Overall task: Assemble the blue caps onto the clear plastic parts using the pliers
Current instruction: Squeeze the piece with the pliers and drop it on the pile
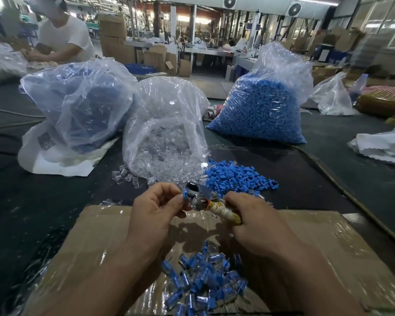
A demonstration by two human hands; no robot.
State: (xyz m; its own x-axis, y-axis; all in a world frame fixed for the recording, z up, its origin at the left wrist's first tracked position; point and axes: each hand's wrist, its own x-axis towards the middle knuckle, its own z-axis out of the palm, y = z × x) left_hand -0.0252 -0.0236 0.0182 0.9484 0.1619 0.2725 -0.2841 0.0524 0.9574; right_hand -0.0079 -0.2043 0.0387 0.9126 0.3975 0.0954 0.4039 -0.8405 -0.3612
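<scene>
You're in a big factory hall, cartons stacked at the back, and another person (pixel 64 39) in a white top is bent over the far left end of the long dark table (pixel 55 201). Right in front of you lies a flat cardboard sheet (pixel 328 247) under shiny film.

Three big clear bags stand in a row past it. The left bag (pixel 78 103) has bluish stuff inside that I can't make out, the middle bag (pixel 167 133) holds the clear plastic parts and lies open towards you, and the right bag (pixel 260 110) is stuffed with blue caps.

There are three loose heaps, all way too many to count:
- spilled blue caps (pixel 235 176), just right of the middle bag's mouth
- a scatter of clear parts (pixel 126 176) at its left edge
- capped pieces (pixel 203 281), piled on the cardboard between your forearms

Both of your hands are up over the far edge of the cardboard, nearly touching. Your right hand (pixel 255 215) is wrapped tight round the taped yellowish handles of the one pair of pliers (pixel 201 197), metal head pointing left. Your left hand (pixel 155 206) has its fingers curled, thumb and forefinger pinching one blue cap (pixel 184 195) right at the pliers' head. Can't tell if a clear part's already on it
</scene>
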